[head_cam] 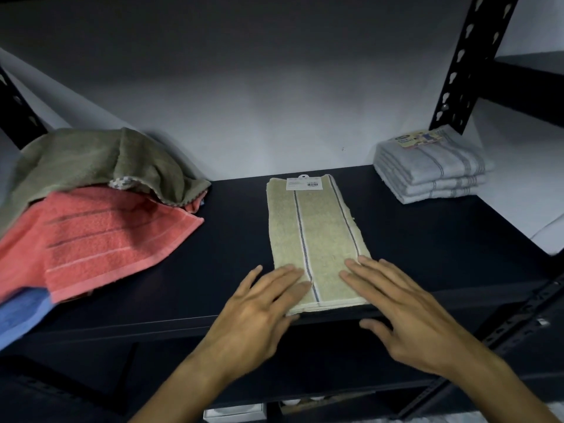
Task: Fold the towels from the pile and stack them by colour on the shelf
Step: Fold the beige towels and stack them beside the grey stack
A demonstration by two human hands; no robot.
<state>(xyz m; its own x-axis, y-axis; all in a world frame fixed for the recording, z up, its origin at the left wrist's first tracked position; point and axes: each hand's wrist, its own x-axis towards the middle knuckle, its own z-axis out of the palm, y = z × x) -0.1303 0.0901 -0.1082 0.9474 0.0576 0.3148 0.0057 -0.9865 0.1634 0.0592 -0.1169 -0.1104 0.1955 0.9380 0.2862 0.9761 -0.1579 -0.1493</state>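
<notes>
Now the beige towel is laid lengthwise in the middle of the dark shelf, folded into a long strip, apparently so it can be folded shorter before stacking. Its near end is pressed flat under the left hand and the right hand, fingers straight and spread, nothing gripped. The unfolded pile is kept well apart on the left, the finished pale blue stack at the right rear.

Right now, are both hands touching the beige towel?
Touching. The head view shows the left hand and the right hand with straight fingers lying flat on the near end of the beige towel.
</notes>
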